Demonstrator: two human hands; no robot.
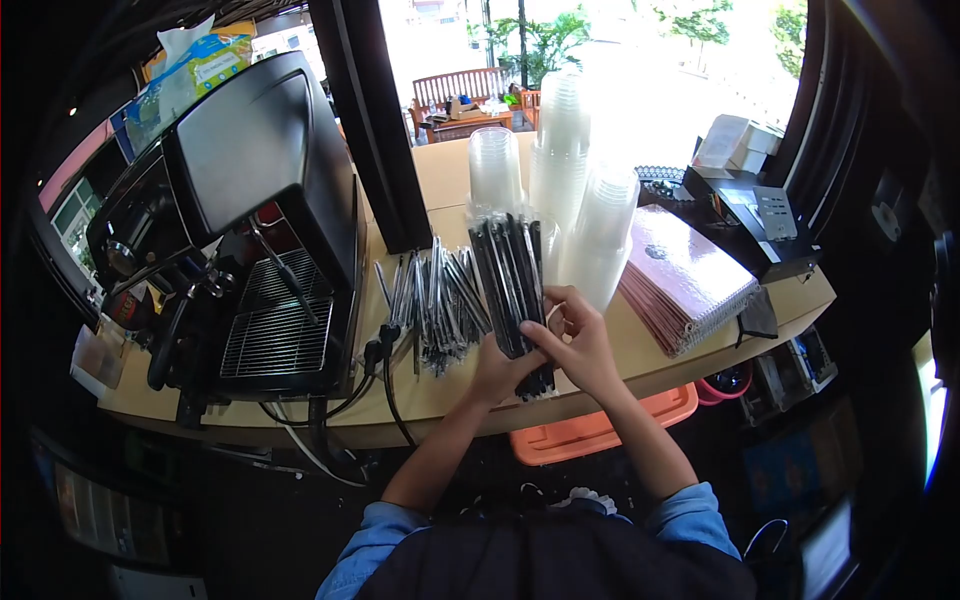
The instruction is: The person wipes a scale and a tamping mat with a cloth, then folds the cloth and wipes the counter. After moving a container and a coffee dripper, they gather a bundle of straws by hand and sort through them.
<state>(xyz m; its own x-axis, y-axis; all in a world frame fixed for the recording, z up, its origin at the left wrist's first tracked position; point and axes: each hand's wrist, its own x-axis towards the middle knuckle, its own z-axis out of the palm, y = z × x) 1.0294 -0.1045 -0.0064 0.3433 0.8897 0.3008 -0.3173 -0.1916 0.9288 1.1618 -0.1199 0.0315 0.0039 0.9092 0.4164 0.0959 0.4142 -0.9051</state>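
A bundle of black straws (508, 275) in clear wrapping stands nearly upright between my hands, over the counter's front edge. My left hand (500, 372) is closed around its lower left side, with its fingers partly hidden behind the bundle. From the right, my right hand (582, 345) grips the lower part, thumb across the front. Just left of the bundle lies a loose pile of wrapped straws (432, 305) on the counter. Behind it rise tall stacks of clear plastic cups (600, 225), close to my right hand.
A black espresso machine (270, 150) fills the counter's left, its cables (385, 350) hanging over the front edge. Spiral-bound pink booklets (690, 275) and a black box (755, 215) sit right on the wooden counter (440, 395). An orange lid (610, 425) is below. A dark post (375, 130) stands behind.
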